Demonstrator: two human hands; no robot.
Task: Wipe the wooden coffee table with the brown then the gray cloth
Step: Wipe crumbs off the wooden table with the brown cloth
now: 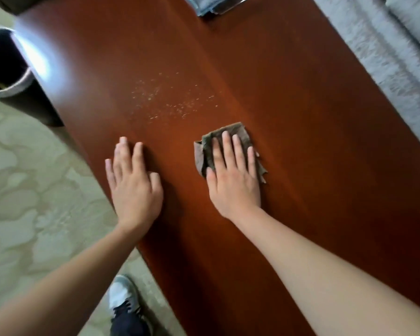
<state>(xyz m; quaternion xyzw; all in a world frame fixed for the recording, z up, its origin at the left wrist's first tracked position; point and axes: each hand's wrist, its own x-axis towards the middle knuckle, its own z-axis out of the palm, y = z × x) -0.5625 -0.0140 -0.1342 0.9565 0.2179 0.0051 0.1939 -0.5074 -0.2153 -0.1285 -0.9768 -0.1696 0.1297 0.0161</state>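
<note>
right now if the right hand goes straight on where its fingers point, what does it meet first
Probably the right fringe of the crumbs, just beyond the right hand and cloth; most lie left of that line.

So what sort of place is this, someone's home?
Most likely a living room in a home: a glossy wooden coffee table, a grey upholstered sofa running along one side of it, and a pale patterned floor on the other.
</note>
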